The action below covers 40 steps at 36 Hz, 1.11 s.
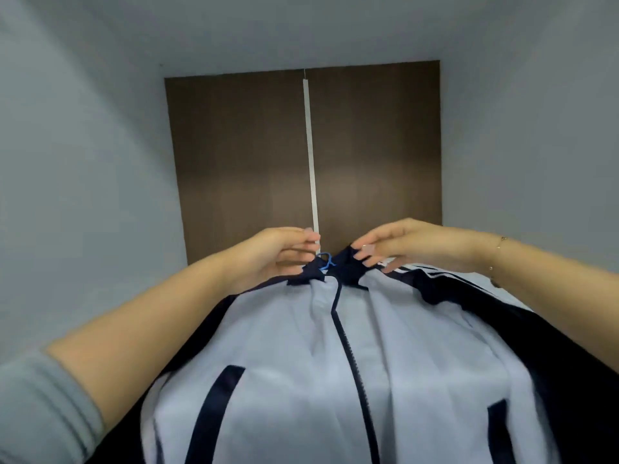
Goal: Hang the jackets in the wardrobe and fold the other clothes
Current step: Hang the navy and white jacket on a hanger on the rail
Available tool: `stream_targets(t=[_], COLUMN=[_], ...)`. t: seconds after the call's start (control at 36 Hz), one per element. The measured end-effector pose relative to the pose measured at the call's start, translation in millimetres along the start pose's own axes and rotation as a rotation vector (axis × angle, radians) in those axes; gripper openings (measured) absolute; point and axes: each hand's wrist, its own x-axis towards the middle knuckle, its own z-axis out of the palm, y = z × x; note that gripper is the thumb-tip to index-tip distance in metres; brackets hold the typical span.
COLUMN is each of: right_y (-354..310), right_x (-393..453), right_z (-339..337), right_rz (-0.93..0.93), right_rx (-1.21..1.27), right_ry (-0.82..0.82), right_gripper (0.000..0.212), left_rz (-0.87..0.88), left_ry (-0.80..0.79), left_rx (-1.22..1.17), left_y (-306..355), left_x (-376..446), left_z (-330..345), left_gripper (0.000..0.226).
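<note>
Left hand (273, 252) fingers curled, pinching the navy collar (311, 266) beside the blue hanger hook (325, 261), right hand (398, 244) fingers gripping the collar's other side, pale blue jacket (294, 370) hanging zipped, front toward us, inside the grey wardrobe (83, 162), brown back panel (241, 155) behind.

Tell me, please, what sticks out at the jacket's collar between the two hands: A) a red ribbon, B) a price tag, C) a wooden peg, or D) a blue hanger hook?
D: a blue hanger hook pokes up from the dark collar of the jacket, between the left hand and right hand.
</note>
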Motion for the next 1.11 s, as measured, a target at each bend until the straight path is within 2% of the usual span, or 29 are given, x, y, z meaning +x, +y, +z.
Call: stream_targets(t=[0.19, 0.36, 0.47, 0.58, 0.75, 0.89, 0.97, 1.03, 1.08, 1.11], right_y=[-27.2, -18.3, 5.3, 38.6, 77.7, 100.5, 115.7, 123.8, 131.5, 134.6], right_x=[-107.2, -176.8, -214.7, -243.4, -259.3, -264.0, -258.9, -250.7, -240.1, -235.1], right_z=[69.8, 127.8, 171.1, 214.1, 265.8, 304.2, 324.0, 332.9, 339.3, 341.2], right_rz=[-0.043, 0.006, 0.056, 0.151, 0.332, 0.456, 0.585, 0.644, 0.676, 0.671], right_rx=[0.118, 0.202, 0.32, 0.438, 0.529, 0.635, 0.704, 0.757, 0.863, 0.925], right_ry=[0.065, 0.152, 0.233, 0.275, 0.461, 0.548, 0.568, 0.537, 0.495, 0.476], right_gripper=[0.025, 0.027, 0.031, 0.026, 0.021, 0.019, 0.014, 0.018, 0.033, 0.039], left_rz=[0.031, 0.04, -0.056, -0.194, -0.405, -0.543, -0.575, -0.573, -0.583, -0.584], left_ry=[-0.045, -0.06, -0.11, -0.081, 0.046, 0.216, 0.245, 0.246, 0.271, 0.274], left_rx=[-0.214, -0.398, -0.612, -0.69, -0.968, -1.026, -0.996, -0.951, -0.941, -0.949], left_y=[-8.5, -43.0, -84.6, -128.4, -173.1, -208.5, -221.7, -226.3, -229.0, -230.1], left_x=[-106.8, -186.9, -229.0, -258.0, -271.9, -262.9, -246.0, -232.6, -221.7, -217.7], left_z=[40.8, 70.6, 94.3, 123.0, 152.7, 172.0, 178.9, 182.2, 185.3, 186.6], left_gripper=[0.028, 0.036, 0.034, 0.037, 0.035, 0.011, 0.004, 0.015, 0.032, 0.034])
